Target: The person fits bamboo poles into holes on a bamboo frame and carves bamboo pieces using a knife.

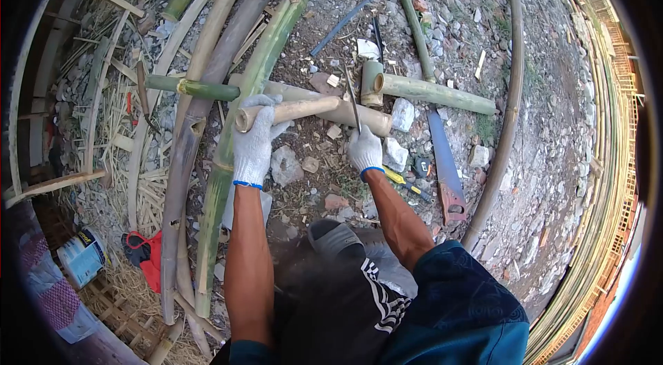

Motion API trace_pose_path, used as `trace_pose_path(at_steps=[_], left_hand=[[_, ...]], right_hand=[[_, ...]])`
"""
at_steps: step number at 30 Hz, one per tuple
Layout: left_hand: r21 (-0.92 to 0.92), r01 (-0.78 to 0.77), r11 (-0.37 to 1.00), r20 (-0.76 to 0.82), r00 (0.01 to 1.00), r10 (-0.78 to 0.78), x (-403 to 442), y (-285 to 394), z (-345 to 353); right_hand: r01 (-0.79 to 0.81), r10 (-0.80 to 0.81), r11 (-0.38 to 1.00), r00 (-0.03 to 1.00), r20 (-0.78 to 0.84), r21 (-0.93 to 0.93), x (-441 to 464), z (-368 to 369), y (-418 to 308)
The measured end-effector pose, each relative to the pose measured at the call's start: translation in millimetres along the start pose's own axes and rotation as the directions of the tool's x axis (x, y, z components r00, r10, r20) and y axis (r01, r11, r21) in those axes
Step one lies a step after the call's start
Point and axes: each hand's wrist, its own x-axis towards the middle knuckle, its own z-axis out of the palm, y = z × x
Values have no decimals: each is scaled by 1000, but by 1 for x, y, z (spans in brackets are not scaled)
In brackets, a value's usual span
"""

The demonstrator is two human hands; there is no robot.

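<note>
My left hand (253, 144), in a white knitted glove with a blue cuff, is closed around the near end of a short tan bamboo piece (304, 109). This piece points to the right, its hollow end by my thumb, and its far part overlaps a thicker bamboo length (362, 118) on the ground. My right hand (364, 151), gloved alike, grips a long knife (353, 99), its dark narrow blade pointing away from me close to the far end of the piece. The knife's handle is hidden in my fist. A long green bamboo pole (269, 54) runs beside my left hand.
A handsaw (449, 165) with a reddish handle lies right of my right hand, near a yellow-handled tool (394, 176). Cut green bamboo (442, 93) lies beyond. Long poles (186, 178) cross the left side; a bucket (81, 258) stands at lower left. Rubble and chips cover the ground.
</note>
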Motion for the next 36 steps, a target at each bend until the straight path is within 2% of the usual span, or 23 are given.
trace_pose_path(at_steps=[2,4,5,8,9,12,14,16,19,20,22,23,26,27,30,31,32,34,36], left_hand=[[10,-19,1000,-23,1000,19,0,0,-3],[19,-23,1000,-18,1000,24,-1,-1,-2],[9,-16,1000,-10,1000,16,-1,-2,-4],[3,-28,1000,-8,1000,28,-1,-3,-7],[-9,-14,1000,-21,1000,14,-1,-4,-7],[-1,-22,1000,-5,1000,22,3,-7,-9],[-3,-13,1000,-39,999,13,1,-4,-8],[21,-33,999,-52,998,34,-3,-1,-4],[-5,-33,999,-41,999,33,-2,-6,-9],[-14,-30,999,-45,999,30,1,-5,-9],[-31,-13,999,-68,998,11,-1,-4,-10],[-26,-12,1000,-70,998,10,-2,-5,-13],[-45,-17,999,-127,992,11,-3,-9,-13],[-42,-12,999,-128,992,6,-5,-6,-12],[-73,-16,997,-135,991,6,-5,-7,-9],[-25,6,1000,-159,987,-10,-6,-2,-8],[-38,-14,999,-151,988,9,-2,1,-8],[-73,-25,997,-162,987,13,-6,-8,-11],[-94,-24,995,-170,985,7,-7,-14,-12]], right_hand=[[79,-77,994,997,-22,73,4,-18,-12],[57,-47,978,997,-56,202,-8,-55,-52],[121,-83,956,986,-147,266,-10,-65,-66],[194,-146,946,970,-194,259,-8,-25,-45],[135,-135,991,991,8,-1,3,1,-20],[123,-119,991,990,-81,50,7,1,-2],[82,-78,991,996,-36,103,-3,-35,-33],[179,-143,946,979,-146,270,-11,-56,-58],[187,-180,976,981,-74,111,-3,-8,-25],[13,-2,994,994,108,-105,4,12,-2],[8,-10,999,999,42,46,8,-3,-11],[74,-73,993,997,-19,95,6,-6,-15],[101,-108,961,994,12,256,-8,-55,-67],[161,-153,940,987,-51,300,-13,-60,-76],[90,-90,996,993,72,4,1,0,-31],[-15,21,999,993,116,-50,11,15,-8],[-50,52,999,994,100,-15,8,-2,-19],[42,-42,992,999,-4,116,2,-20,-32],[66,-60,973,998,-35,219,-13,-44,-54]])
